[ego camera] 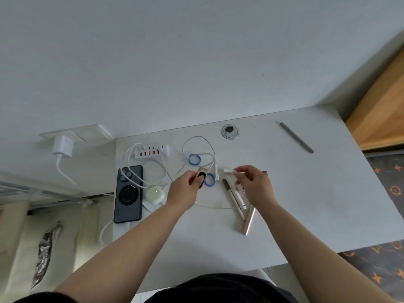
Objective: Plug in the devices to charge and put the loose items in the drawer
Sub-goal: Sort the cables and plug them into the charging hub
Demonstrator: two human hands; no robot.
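Note:
My left hand (185, 191) grips a small black-and-cream oval device (201, 177) above the middle of the white desk (306, 193). My right hand (253, 184) pinches the white plug end of a charging cable (228, 171), a short gap to the right of the device. A white USB charging hub (153, 151) lies at the back left with white cables (196, 145) looping from it. A dark phone (129, 193) and a pale green earbud case (155, 194) lie at the left, each with a cable running to it.
Two blue rings (194, 159) (210, 179) lie among the cables. Pens and a gold tube (249, 219) lie under my right hand. A grey pen (297, 137) rests at the back right, near a cable grommet (230, 131). A wall charger (63, 147) sits left.

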